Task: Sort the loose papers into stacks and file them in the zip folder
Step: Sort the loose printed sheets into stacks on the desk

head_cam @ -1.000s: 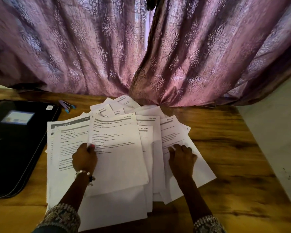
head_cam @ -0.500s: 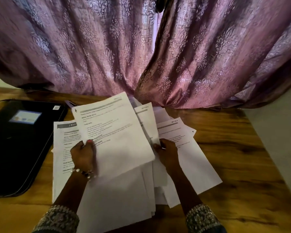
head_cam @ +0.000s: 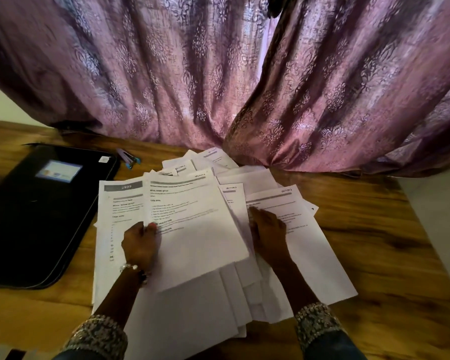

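Nearest, we are pinching the top sheet (head_cam: 192, 229) with our left hand (head_cam: 139, 245), while our right hand (head_cam: 269, 235) is resting flat, fingers straight, on the spread papers (head_cam: 309, 255); left of them, the zip folder (head_cam: 44, 211) is lying closed.

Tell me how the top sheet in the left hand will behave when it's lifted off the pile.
The top sheet is thin, so it will probably flop and bend, held only at its edge by the left hand. It likely slides easily over the loose papers beneath.
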